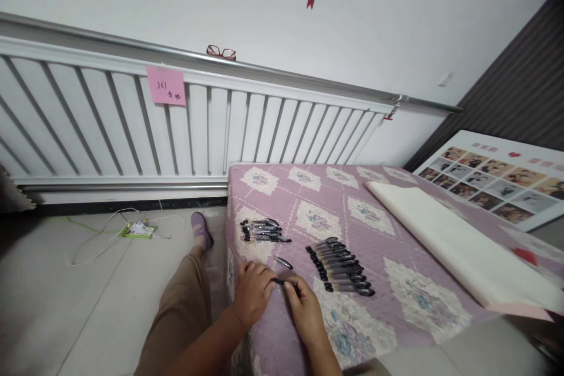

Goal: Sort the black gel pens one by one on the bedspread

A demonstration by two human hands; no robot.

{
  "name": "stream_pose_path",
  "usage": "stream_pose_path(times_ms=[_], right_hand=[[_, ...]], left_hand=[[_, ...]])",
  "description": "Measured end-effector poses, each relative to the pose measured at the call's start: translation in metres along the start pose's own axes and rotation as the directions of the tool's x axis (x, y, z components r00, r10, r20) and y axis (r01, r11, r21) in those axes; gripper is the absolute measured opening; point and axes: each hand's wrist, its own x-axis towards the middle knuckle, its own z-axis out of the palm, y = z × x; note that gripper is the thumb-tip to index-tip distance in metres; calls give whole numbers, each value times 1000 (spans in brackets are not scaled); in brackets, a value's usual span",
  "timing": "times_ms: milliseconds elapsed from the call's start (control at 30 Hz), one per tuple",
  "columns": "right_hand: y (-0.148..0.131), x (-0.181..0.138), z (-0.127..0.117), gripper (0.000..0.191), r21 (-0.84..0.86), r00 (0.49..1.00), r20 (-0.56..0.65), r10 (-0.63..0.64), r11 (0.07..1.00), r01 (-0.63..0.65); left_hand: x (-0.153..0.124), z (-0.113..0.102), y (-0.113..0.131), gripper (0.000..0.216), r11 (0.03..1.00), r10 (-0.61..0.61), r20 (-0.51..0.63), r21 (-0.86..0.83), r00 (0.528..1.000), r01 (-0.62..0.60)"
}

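A dark pen [279,281], or part of one, is held low over the near edge of the flowered bedspread. My left hand [253,295] is closed at its left end, while my right hand [304,306] pinches the other end between thumb and fingers. The fingers hide both ends. Just beyond them lies a loose, short black-and-silver pen part [283,262]. Farther off, to the left, rests a small group of pens [264,230]. To the right of my hands, a slanting row of several black capped pens [341,269] lies side by side.
The purple bedspread [282,202] runs up to a white radiator [247,129]. On the right lie a rolled cream sheet [440,241] and a photo board [493,179]. A power strip [138,230] with cords sits on the floor at left, near my shoe [201,229].
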Motion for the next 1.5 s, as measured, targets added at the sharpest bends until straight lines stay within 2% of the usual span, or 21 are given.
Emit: stream_pose_path(times_ms=[300,467,633,867,1067,1267,1500], right_hand=[[-2,0,0,24,25,1000,9,16,1000,-16],[-1,1,1,23,59,999,-27,32,998,-30],[-5,1,0,21,28,1000,3,18,999,-18],[0,1,1,23,32,999,-45,24,999,-22],[-3,2,0,22,21,1000,-2,14,1000,-14],[-3,1,0,25,46,998,-40,39,998,-37],[-4,2,0,21,21,1000,10,26,999,-26]], left_hand=[[0,0,0,17,1000,1,3,-6,1000,-1],[0,1,-2,18,1000,-5,2,-16,1000,5],[0,1,-2,18,1000,-4,1,-25,1000,4],[0,0,0,19,1000,-8,-8,-10,1000,8],[0,0,-1,16,1000,-2,5,5,1000,2],[1,0,-1,18,1000,-3,10,16,1000,3],[1,1,-1,18,1000,-8,1,6,1000,8]])
